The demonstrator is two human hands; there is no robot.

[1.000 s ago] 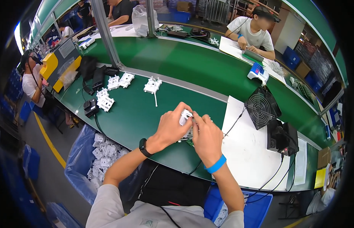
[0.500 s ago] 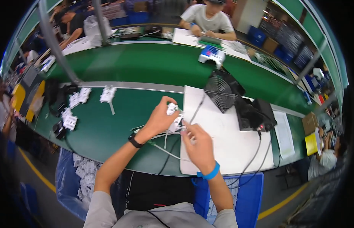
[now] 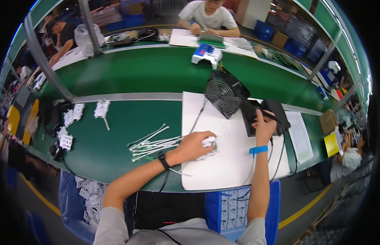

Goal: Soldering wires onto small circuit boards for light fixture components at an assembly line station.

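My left hand [image 3: 193, 146] is closed around a small white plastic part [image 3: 209, 143] with a bit of green circuit board showing, at the left side of the white work sheet [image 3: 230, 171]. To the right, my right hand [image 3: 265, 125] grips a black corded handle [image 3: 270, 116] at the black box unit [image 3: 250, 118]; the tool's tip cannot be made out. Beside my left wrist lies a bundle of white cables [image 3: 157, 145] with small green boards at their ends. One more thin white cable end [image 3: 182, 174] rests below that hand.
A black fan [image 3: 224, 96] stands behind the sheet. White plastic parts [image 3: 65, 140] lie at the left of the green bench. Paper sheets [image 3: 299, 136] lie right. Below the bench edge are a bag of white parts [image 3: 92, 194] and a blue bin [image 3: 275, 200]. A co-worker [image 3: 208, 18] sits opposite.
My right hand has left the white part, moved right and far, and taken hold of the black handle. My left hand has moved right and lower with the part, uncovering the cable bundle.
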